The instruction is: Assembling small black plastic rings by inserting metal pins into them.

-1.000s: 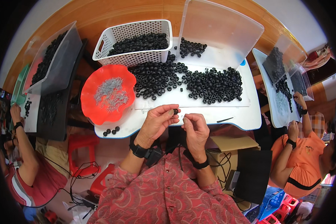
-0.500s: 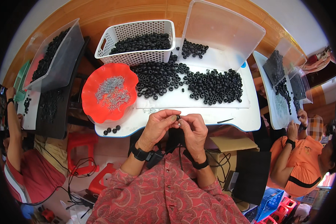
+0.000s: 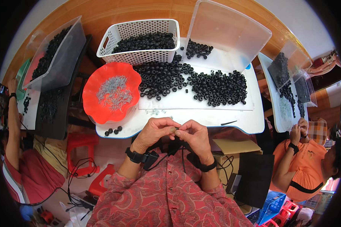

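Just past the front edge of the white table (image 3: 201, 118), my left hand (image 3: 156, 133) and my right hand (image 3: 196, 138) meet, thumbs and forefingers pinched together. Between the fingertips is a small black part, mostly hidden; in the earlier picture a bit of it shows as dark and roundish. Beyond my hands lies a heap of small black round parts with holes (image 3: 219, 87). A second heap (image 3: 159, 79) is on its left. To the left of my left hand stands a red wavy-rimmed bowl (image 3: 90, 100) with many tiny silvery pieces (image 3: 113, 90).
A white perforated basket (image 3: 140, 57) of black parts and a tilted clear plastic bin (image 3: 227, 32) stand at the back. Several loose black parts (image 3: 110, 132) sit at the front left corner. A thin dark strip (image 3: 229, 123) lies front right. Co-workers sit at both sides.
Both hands have come down slightly toward me, fingertips now closer together. The small black part that showed between them is now mostly covered by fingers.
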Motion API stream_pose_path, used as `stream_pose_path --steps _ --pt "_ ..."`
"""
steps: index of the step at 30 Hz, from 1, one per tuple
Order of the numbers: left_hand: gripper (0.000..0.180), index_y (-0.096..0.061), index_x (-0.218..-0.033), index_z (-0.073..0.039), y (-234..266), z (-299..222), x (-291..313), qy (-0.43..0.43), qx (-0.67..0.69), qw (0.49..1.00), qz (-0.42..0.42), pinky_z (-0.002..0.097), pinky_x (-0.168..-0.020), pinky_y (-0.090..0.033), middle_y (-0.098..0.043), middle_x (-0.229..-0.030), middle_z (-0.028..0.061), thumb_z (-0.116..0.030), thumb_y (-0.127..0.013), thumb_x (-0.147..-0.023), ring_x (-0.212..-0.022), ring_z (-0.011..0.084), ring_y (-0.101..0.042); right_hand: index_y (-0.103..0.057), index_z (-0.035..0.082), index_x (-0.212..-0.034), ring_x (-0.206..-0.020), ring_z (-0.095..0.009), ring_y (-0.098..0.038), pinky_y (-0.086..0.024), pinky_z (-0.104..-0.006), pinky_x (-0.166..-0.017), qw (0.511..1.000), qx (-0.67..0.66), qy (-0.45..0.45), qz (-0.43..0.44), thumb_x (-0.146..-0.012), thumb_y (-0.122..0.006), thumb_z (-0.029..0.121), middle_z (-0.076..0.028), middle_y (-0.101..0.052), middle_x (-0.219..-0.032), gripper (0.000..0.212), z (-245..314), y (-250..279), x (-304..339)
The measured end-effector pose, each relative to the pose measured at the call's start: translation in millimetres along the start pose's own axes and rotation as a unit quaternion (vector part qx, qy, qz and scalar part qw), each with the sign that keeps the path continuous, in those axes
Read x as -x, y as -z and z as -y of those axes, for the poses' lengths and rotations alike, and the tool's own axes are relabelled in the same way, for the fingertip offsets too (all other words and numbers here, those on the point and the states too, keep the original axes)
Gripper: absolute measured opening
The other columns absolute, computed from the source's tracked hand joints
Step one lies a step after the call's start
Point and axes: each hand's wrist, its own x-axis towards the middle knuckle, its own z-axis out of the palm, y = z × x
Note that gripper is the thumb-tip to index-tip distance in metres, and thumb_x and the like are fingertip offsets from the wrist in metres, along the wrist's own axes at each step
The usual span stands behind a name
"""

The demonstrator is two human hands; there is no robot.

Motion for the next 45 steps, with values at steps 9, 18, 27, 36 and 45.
stream_pose_path --steps 9,18,27,36,45 --pt "0.029 -0.062 -0.123 0.007 2 20 2 -0.004 0.242 0.969 -0.044 0.0272 -0.074 -0.056 -0.068 -0.098 0.0120 -0.008 -0.062 -0.098 -0.082 0.0151 -0.066 -0.069 0.000 -0.097 -0.066 -0.005 -0.061 -0.048 -0.0185 -0.058 0.998 -0.047 -0.033 0.023 -0.092 -0.071 0.011 -0.001 -0.068 -0.079 0.012 10 1 -15" --pt "0.029 -0.060 -0.124 0.007 3 26 5 -0.021 0.322 0.945 -0.049 0.0284 -0.072 -0.052 -0.065 -0.103 0.0142 -0.008 -0.059 -0.100 -0.082 0.0145 -0.063 -0.065 -0.001 -0.091 -0.065 -0.022 -0.061 -0.050 -0.0318 -0.060 0.919 0.293 0.225 -0.137 -0.088 -0.066 0.002 -0.012 -0.063 -0.079 0.004 -1 11 -64" --pt "0.030 -0.059 -0.125 0.008 1 25 9 -0.032 0.320 0.946 -0.043 0.0276 -0.072 -0.053 -0.064 -0.102 0.0119 -0.010 -0.058 -0.100 -0.084 0.0147 -0.061 -0.068 0.004 -0.104 -0.076 -0.038 -0.065 -0.053 -0.0473 -0.065 0.815 0.515 0.205 -0.170 -0.092 -0.062 0.010 -0.017 -0.057 -0.094 0.014 0 3 -111" --pt "0.028 -0.061 -0.124 0.007 0 25 10 -0.034 0.309 0.950 -0.032 0.0290 -0.074 -0.054 -0.064 -0.103 0.0120 -0.010 -0.057 -0.101 -0.084 0.0144 -0.061 -0.067 0.006 -0.102 -0.079 -0.038 -0.065 -0.053 -0.0483 -0.068 0.787 0.570 0.162 -0.172 -0.091 -0.065 0.013 -0.016 -0.060 -0.096 0.013 -1 0 -114" --pt "0.028 -0.060 -0.124 0.006 -1 24 11 -0.044 0.308 0.950 -0.039 0.0281 -0.074 -0.054 -0.063 -0.102 0.0105 -0.010 -0.057 -0.101 -0.084 0.0136 -0.060 -0.063 -0.001 -0.105 -0.071 -0.029 -0.064 -0.052 -0.0396 -0.064 0.835 0.447 0.280 -0.158 -0.090 -0.062 0.004 -0.014 -0.061 -0.094 0.016 -14 15 -98"
